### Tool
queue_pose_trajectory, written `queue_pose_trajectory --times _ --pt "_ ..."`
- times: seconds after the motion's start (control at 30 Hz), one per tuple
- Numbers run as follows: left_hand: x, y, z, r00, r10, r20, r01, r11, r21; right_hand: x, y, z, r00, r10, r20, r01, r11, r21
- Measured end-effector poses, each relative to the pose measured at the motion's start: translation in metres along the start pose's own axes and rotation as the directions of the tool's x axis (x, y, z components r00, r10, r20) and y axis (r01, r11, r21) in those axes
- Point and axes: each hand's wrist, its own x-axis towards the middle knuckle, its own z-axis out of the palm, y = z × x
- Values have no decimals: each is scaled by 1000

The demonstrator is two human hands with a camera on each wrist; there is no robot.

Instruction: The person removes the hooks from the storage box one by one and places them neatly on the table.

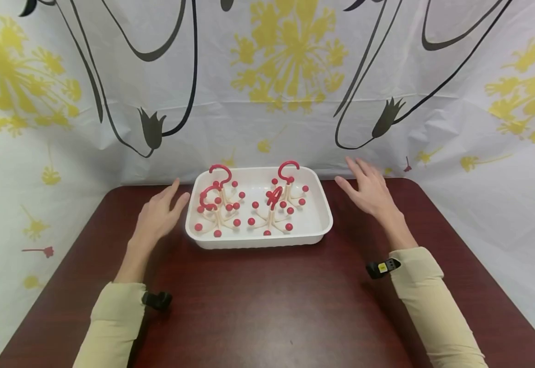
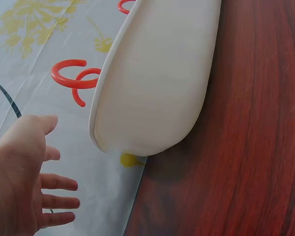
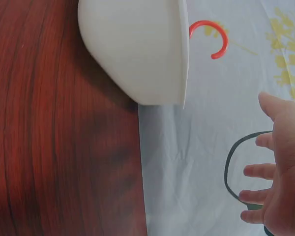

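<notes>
A white rectangular tray (image 1: 315, 225) sits at the back of the dark red wooden table. In it stand several small hangers with red hooks (image 1: 288, 171), cream stems and arms tipped with red balls (image 1: 251, 221). My left hand (image 1: 154, 217) is just left of the tray, thumb near its rim, fingers extended. On the other side, my right hand (image 1: 369, 189) hovers a little away from the tray with fingers spread. Both hands hold nothing. In the left wrist view the tray's outer wall (image 2: 157, 73) hides most of the hangers; only red hooks (image 2: 71, 81) show.
The table (image 1: 249, 306) stretches out in front of the tray. Behind it hangs a white cloth (image 1: 230, 128) with yellow flowers and dark stems. Black wrist cameras (image 1: 157, 300) sit at the cuffs of both beige sleeves.
</notes>
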Motion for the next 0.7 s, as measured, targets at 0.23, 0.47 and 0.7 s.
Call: queue_pose_trajectory --times 0.23,0.47,0.7 --pt "0 1 5 993 -66 95 73 994 -77 1 -12 3 1000 -1 12 0 999 55" --pt "3 2 13 989 -79 123 97 985 -144 0 -22 6 998 9 66 -17 992 122" --pt "4 2 19 988 -80 129 106 972 -211 -1 -33 15 998 -61 19 56 980 189"
